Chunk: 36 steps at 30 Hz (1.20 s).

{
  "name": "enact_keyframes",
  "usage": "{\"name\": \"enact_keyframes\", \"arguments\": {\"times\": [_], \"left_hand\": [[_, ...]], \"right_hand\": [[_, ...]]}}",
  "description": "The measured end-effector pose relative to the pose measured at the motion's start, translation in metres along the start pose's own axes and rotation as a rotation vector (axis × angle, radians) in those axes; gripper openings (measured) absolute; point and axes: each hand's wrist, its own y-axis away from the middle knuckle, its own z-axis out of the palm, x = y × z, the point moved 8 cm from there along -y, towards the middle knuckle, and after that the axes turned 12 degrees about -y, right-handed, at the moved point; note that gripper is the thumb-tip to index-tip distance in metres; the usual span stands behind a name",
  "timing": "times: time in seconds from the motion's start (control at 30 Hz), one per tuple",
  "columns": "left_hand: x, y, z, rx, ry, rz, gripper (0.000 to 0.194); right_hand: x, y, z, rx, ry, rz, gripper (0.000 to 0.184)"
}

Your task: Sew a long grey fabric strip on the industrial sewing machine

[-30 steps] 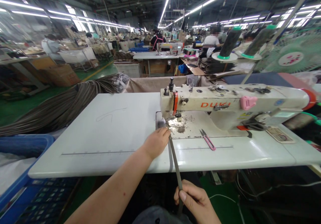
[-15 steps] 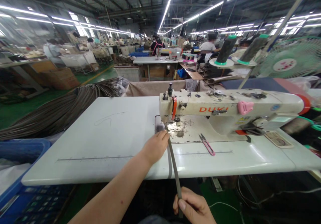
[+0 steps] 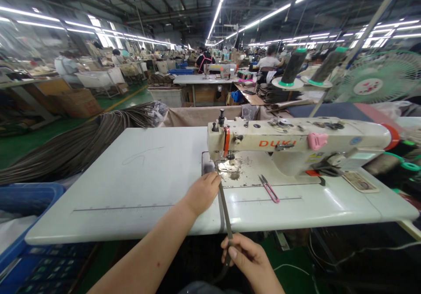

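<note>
A cream sewing machine (image 3: 296, 142) marked DUKI stands on the white table (image 3: 138, 175). A narrow dark strap (image 3: 224, 206) runs from under its needle down over the table's front edge. My left hand (image 3: 202, 193) rests on the table beside the needle, its fingers closed against the strap's upper end. Below the edge, my right hand (image 3: 248, 259) pinches the strap's lower part between thumb and fingers and keeps it taut.
Pink thread snips (image 3: 269, 188) lie on the machine bed to the right of the needle. A thick bundle of dark straps (image 3: 82, 142) hangs off the table's far left. A blue crate (image 3: 29, 245) sits at lower left. A green fan (image 3: 378, 81) stands at right; other people work behind.
My right hand has slid up the strap toward the table edge. The strap has fed a little further toward the needle. The left hand stays by the needle.
</note>
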Motion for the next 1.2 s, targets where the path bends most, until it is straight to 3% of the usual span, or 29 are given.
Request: {"name": "enact_keyframes", "arguments": {"times": [0.17,0.3,0.43,0.5,0.6,0.73,0.8,0.9,1.07,1.2], "left_hand": [[-0.001,0.000,-0.001,0.013,-0.001,-0.017,0.020],[0.001,0.001,0.003,-0.015,-0.007,0.017,0.021],[0.002,0.003,0.007,-0.019,0.015,0.018,0.021],[-0.001,0.004,0.006,0.001,0.041,-0.028,0.023],[-0.006,0.005,0.003,0.036,0.065,-0.089,0.024],[-0.006,0.005,0.004,0.015,0.069,-0.090,0.021],[-0.007,0.004,0.006,-0.006,0.077,-0.097,0.020],[-0.008,0.004,0.007,-0.026,0.080,-0.096,0.019],[-0.006,0.003,0.005,-0.043,0.059,-0.057,0.017],[-0.005,0.002,0.003,-0.027,0.051,-0.051,0.015]], "right_hand": [[0.008,-0.003,0.007,-0.171,0.087,-0.004,0.044],[0.060,0.007,0.013,-0.368,0.168,0.157,0.046],[0.090,0.011,0.011,-0.371,0.265,0.226,0.040],[0.084,0.009,0.011,-0.344,0.298,0.209,0.039],[0.056,0.007,0.012,-0.294,0.257,0.171,0.038],[0.022,0.019,0.022,-0.311,-0.205,0.286,0.048],[0.009,0.024,0.021,-0.258,-0.313,0.284,0.046],[0.001,0.026,0.017,-0.189,-0.266,0.246,0.043],[-0.003,0.025,0.025,-0.353,0.028,0.107,0.047],[-0.003,0.028,0.019,-0.342,0.106,0.048,0.045]]}}
